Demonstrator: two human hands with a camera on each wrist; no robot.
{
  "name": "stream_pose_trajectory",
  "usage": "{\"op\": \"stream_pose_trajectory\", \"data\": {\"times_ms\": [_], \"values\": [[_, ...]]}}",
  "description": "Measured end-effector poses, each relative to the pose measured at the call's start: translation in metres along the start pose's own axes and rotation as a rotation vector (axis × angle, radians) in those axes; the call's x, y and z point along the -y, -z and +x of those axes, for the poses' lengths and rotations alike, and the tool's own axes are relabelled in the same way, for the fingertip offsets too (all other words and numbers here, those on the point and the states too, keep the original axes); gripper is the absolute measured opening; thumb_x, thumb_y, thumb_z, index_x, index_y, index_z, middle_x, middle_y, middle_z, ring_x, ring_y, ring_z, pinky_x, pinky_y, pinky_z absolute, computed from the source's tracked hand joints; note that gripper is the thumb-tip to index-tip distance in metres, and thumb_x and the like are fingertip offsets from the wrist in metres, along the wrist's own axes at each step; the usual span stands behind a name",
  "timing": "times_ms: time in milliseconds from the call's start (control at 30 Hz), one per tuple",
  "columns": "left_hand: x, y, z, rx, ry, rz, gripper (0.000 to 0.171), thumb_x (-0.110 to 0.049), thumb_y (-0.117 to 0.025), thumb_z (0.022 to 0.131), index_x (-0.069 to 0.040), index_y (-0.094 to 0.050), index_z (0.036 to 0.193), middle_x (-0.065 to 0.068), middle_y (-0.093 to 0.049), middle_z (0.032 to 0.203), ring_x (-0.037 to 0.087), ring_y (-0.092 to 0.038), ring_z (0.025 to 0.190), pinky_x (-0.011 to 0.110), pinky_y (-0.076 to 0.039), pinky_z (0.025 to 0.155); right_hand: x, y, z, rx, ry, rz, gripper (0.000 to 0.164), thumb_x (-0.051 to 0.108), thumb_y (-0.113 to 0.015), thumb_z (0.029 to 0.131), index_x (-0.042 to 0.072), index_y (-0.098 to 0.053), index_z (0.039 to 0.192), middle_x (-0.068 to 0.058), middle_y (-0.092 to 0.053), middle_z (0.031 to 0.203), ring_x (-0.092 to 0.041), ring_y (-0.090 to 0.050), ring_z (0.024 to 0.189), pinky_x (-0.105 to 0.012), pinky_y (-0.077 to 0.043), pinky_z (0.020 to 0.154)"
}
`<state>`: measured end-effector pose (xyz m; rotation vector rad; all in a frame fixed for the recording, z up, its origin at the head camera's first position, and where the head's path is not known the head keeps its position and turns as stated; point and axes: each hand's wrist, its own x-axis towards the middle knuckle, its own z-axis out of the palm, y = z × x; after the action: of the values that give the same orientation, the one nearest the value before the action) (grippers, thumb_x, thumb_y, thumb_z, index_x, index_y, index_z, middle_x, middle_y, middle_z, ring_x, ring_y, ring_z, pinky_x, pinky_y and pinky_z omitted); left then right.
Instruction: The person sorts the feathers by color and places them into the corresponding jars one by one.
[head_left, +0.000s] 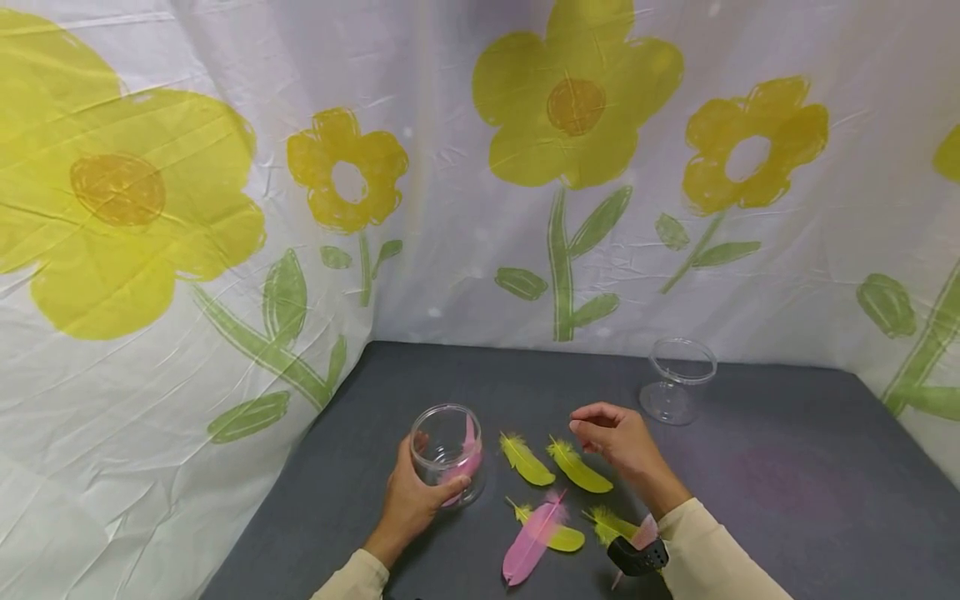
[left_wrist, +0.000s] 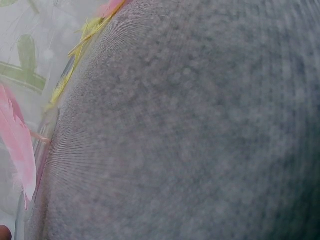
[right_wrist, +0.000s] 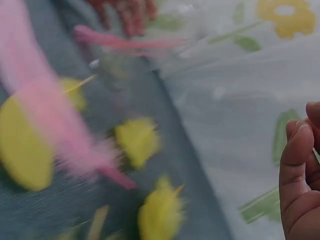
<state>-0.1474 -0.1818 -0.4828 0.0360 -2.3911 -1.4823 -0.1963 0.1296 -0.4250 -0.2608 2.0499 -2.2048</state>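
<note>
My left hand (head_left: 420, 492) grips a clear round jar (head_left: 447, 463) at its side, fingers behind and thumb in front. Inside the jar leans a pink feather (head_left: 469, 454), its tip near the rim; pink also shows in the left wrist view as a feather (left_wrist: 19, 145). Over the dark table, my right hand (head_left: 618, 442) hangs with loosely bent fingers, and no object shows between them. Below it lie yellow feathers (head_left: 581, 468), with another yellow feather (head_left: 527, 461) nearer the jar. A pink feather (head_left: 525, 550) overlaps a third yellow feather (head_left: 567, 539) toward the front.
A clear footed dish (head_left: 666, 403) stands at the back right. By my right sleeve, a black wrist device (head_left: 637, 557) partly covers a yellow feather (head_left: 609, 525) and a pale pink feather (head_left: 646, 531). Flower-printed white cloth (head_left: 450, 300) hangs behind the dark table (head_left: 780, 433).
</note>
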Motion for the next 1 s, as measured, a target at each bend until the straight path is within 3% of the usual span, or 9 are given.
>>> {"op": "stream_pose_trajectory", "data": {"times_ms": [200,300,600,1000], "values": [[0.000,0.000,0.000,0.004,0.002,-0.005,0.099,-0.031,-0.092,0.062,0.000,-0.037,0.138,0.020,-0.049,0.137,0.038,-0.045,0.125,0.056,-0.031,0.103,-0.022,-0.003,-0.007,0.005,-0.084,-0.084,0.021,0.006,-0.071,0.086,-0.009,-0.067,0.101,-0.022,-0.064,0.086,-0.026,-0.058,0.070,-0.036,-0.055,0.065],[0.000,0.001,0.000,0.007,0.003,-0.009,0.098,-0.031,-0.092,0.063,0.001,-0.037,0.138,0.020,-0.048,0.137,0.038,-0.045,0.126,0.057,-0.031,0.103,-0.028,-0.005,-0.011,0.030,-0.108,-0.126,0.024,0.006,-0.070,0.087,-0.012,-0.065,0.102,-0.020,-0.065,0.084,-0.025,-0.059,0.068,-0.034,-0.054,0.063],[-0.001,0.000,-0.001,0.011,0.009,0.010,0.100,-0.032,-0.091,0.064,0.001,-0.035,0.139,0.021,-0.047,0.138,0.039,-0.044,0.127,0.057,-0.030,0.104,-0.041,-0.013,-0.016,0.058,-0.133,-0.280,0.016,0.003,-0.071,0.085,-0.009,-0.066,0.094,-0.006,-0.062,0.072,-0.019,-0.056,0.060,-0.036,-0.054,0.057],[0.000,0.000,-0.001,0.006,0.001,-0.001,0.100,-0.032,-0.091,0.064,0.002,-0.035,0.139,0.021,-0.047,0.138,0.038,-0.044,0.126,0.057,-0.030,0.104,-0.047,-0.019,-0.021,0.088,-0.192,-0.335,0.005,-0.004,-0.072,0.081,-0.003,-0.067,0.082,-0.006,-0.062,0.069,-0.016,-0.058,0.055,-0.033,-0.053,0.053]]}}
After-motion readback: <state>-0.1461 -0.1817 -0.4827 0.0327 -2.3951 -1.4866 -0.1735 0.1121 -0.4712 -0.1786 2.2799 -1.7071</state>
